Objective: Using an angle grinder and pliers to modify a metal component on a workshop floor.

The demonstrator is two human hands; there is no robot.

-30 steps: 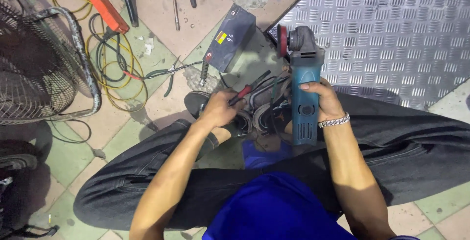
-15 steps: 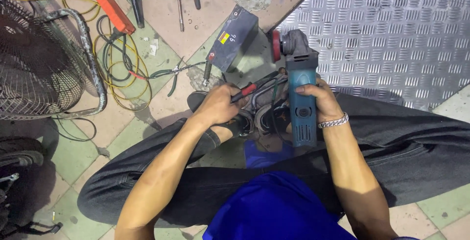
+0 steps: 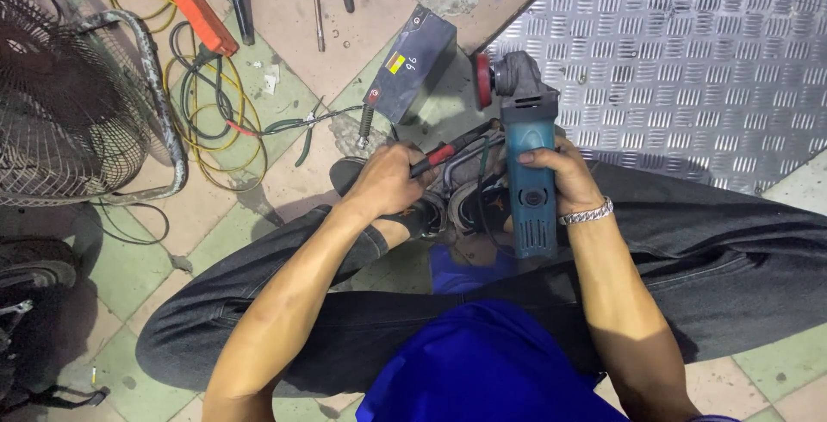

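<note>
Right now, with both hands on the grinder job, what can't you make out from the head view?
- Tip of the red-handled tool: hidden behind the left hand and the grinder.
- Disc face on the grinder: seen edge-on only.
- Grinder's cord: lost among the feet and legs.
- Fan: cut off by the left edge.
- Long tools at the top: cut off by the frame.

A wire fan guard (image 3: 73,99) fills the upper left of the frame, yellow and black cables (image 3: 211,125) coil beside an orange switch box (image 3: 202,17), a dark box (image 3: 413,65) lies at top centre, and chequered metal plate (image 3: 689,60) covers the upper right.
</note>
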